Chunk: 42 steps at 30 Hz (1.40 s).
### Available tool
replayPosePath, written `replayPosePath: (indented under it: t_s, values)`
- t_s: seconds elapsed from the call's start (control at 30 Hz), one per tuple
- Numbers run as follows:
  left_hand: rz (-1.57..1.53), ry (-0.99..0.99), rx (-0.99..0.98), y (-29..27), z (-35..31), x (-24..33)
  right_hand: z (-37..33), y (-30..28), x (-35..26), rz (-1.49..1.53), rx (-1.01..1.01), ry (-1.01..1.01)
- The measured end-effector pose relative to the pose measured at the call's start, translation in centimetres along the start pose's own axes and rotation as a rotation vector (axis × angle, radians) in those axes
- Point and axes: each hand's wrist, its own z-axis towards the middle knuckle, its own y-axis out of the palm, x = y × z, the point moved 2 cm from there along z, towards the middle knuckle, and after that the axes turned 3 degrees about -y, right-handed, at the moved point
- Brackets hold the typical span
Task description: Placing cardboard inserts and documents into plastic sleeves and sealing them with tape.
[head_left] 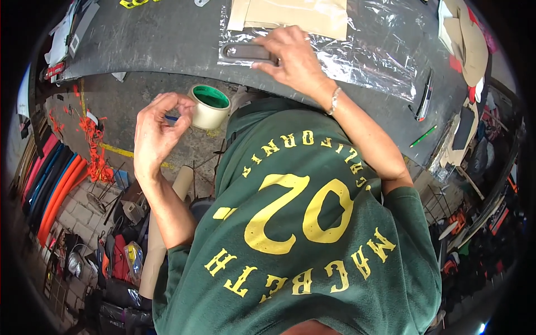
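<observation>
My left hand (159, 128) is raised in front of the table's near edge, thumb and fingers curled at the left side of a roll of cream tape (209, 109) with a green core. The roll hangs off the table, its core facing up. Something small and blue shows between my fingers; its kind is unclear. Over the table, my right hand (293, 58) closes round the right end of a dark oblong piece (243, 52) with a rounded end and raised rim. That piece rests on a clear plastic sheet or bag (379, 61). Tan paper or card sheets (318, 17) lie beyond my fingers.
A black-handled cutter knife (425, 97) and a green pencil (423, 135) lie at the table's right. Card patterns (466, 44) pile at the far right edge. Orange rolls (60, 195) and a brown tube (167, 223) stand at the left, below the dark tabletop (167, 42).
</observation>
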Motion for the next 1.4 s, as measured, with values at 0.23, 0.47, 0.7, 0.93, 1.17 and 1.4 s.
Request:
replayPosePath:
  t_s: [0.23, 0.47, 0.7, 0.93, 1.17, 1.4]
  values:
    - [0.018, 0.017, -0.028, -0.2, 0.2, 0.6, -2.3, -5.0, 3.0, -0.085, 0.087, 0.191]
    - [0.037, 0.003, -0.072, 0.3, 0.5, 1.7, -3.2, -6.1, 6.0, -0.186, 0.123, 0.24]
    - [0.095, 0.1, -0.067, 0.8, 0.6, 3.0, -1.9, -7.5, 5.1, -0.039, 0.113, 0.379]
    - [0.062, 0.073, -0.043, 1.5, 0.0, 4.2, -1.9, -7.1, 5.2, -0.044, 0.139, 0.364]
    - [0.094, -0.09, -0.035, 2.0, -0.4, 4.2, -1.9, -7.5, 5.6, 0.033, 0.187, 0.361]
    - [0.142, 0.009, -0.028, 1.8, -0.3, 4.1, -2.9, -10.1, 3.9, -0.138, 0.207, 0.2]
